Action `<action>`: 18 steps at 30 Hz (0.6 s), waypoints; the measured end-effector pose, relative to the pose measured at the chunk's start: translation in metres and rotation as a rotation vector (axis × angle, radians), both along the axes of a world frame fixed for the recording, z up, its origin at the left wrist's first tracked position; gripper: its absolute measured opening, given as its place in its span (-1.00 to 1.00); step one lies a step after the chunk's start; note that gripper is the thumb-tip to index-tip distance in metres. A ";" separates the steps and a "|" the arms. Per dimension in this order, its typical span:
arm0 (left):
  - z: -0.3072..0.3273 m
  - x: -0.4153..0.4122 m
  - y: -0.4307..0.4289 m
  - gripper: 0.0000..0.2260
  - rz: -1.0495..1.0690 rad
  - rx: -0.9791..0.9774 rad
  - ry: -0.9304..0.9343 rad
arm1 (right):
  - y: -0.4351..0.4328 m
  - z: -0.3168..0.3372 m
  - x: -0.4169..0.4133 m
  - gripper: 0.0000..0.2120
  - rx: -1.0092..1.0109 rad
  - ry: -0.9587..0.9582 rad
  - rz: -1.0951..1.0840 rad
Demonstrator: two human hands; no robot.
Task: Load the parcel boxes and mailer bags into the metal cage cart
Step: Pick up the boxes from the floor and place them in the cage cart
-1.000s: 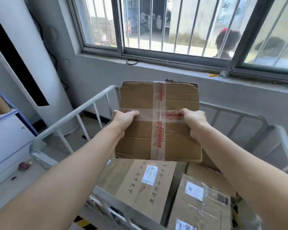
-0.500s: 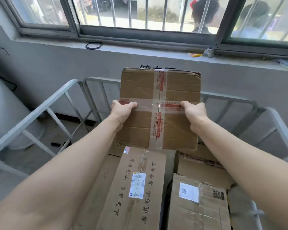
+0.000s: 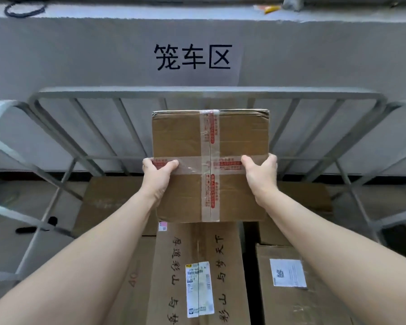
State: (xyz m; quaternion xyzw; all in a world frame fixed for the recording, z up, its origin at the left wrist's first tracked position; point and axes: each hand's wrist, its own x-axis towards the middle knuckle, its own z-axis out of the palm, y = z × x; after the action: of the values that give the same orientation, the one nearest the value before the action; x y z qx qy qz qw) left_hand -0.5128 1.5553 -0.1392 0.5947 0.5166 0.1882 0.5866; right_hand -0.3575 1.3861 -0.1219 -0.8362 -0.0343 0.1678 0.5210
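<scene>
A black cord loop (image 3: pixel 25 8) lies on the window sill (image 3: pixel 127 12) at far left. Below it, the curved side rail of the metal cage cart (image 3: pixel 7 109) frames the view, and a black object (image 3: pixel 36 227) sits on the floor (image 3: pixel 5 245) beyond its bars. Inside the cart a plain brown carton (image 3: pixel 113 202) lies flat on the left.

Your left hand (image 3: pixel 158 177) grips the left edge of a taped parcel box (image 3: pixel 210 137). Its thumb presses on the top face over the cross-band of printed tape, and its fingers (image 3: pixel 148 163) curl around the edge and underneath.

You hold the parcel box in both hands, level, at the centre of the frame. It is inside the cart's outline, in front of the back rail and over the cartons already loaded. Whether its underside touches them cannot be told. On the wall (image 3: pixel 80 55) above it, a sign (image 3: pixel 192 57) reads "笼车区".

Directly below lies a long carton (image 3: pixel 174 266) with black lettering and a white shipping label (image 3: pixel 199 289).

Your right hand (image 3: pixel 260 174) mirrors the left, with its thumb on the tape and its fingers wrapped around the right edge. Further right, a carton with a QR label (image 3: pixel 314 308) lies beside the long carton, and another brown box (image 3: pixel 302 195) sits behind it. A yellow object (image 3: pixel 271 8) rests on the sill at upper right.
</scene>
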 end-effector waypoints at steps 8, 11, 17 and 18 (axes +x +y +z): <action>-0.086 -0.009 0.012 -0.60 -0.048 -0.026 0.134 | 0.008 -0.086 -0.014 -0.41 -0.098 0.097 0.008; -0.098 -0.004 0.018 -0.56 -0.087 -0.033 0.173 | 0.013 -0.097 -0.003 -0.33 -0.209 0.095 0.046; -0.111 -0.006 0.021 -0.60 -0.091 -0.109 0.201 | 0.015 -0.109 0.002 -0.29 -0.418 0.058 0.036; -0.112 -0.008 0.019 -0.59 -0.091 -0.119 0.208 | 0.013 -0.109 0.000 -0.29 -0.444 0.059 0.040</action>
State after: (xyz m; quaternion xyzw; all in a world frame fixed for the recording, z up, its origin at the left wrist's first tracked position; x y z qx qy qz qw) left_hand -0.5205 1.5742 -0.2509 0.5979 0.5574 0.0673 0.5720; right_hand -0.3572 1.3990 -0.2307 -0.9243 0.0019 0.2058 0.3215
